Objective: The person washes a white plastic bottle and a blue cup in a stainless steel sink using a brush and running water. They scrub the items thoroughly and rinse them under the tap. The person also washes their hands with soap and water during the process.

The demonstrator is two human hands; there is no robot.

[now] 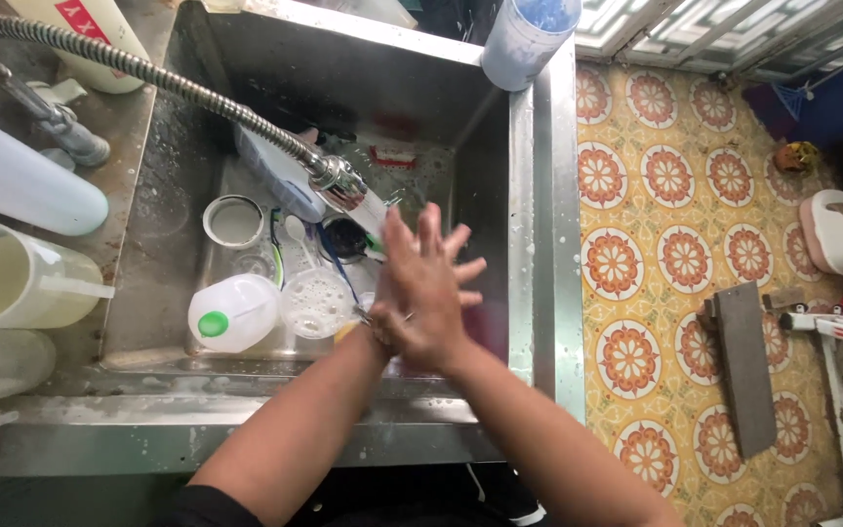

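1. We press our left hand point(397, 322) and right hand point(428, 278) flat together, fingers spread, each grip holding nothing, under the silver spring tap point(343, 185).
2. Rub slowly so water stays in the steel sink point(519, 244).
3. A clear round bowl point(316, 303) holds bubbles; a plastic jug point(12, 278) holds yellowish liquid.

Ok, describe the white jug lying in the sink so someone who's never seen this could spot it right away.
Start at the steel sink. On its floor, at the near left, left of the hands pressed together under the tap, lies the white jug on its side. Beside it sits a clear cup of foam; only the jug has a green round cap.
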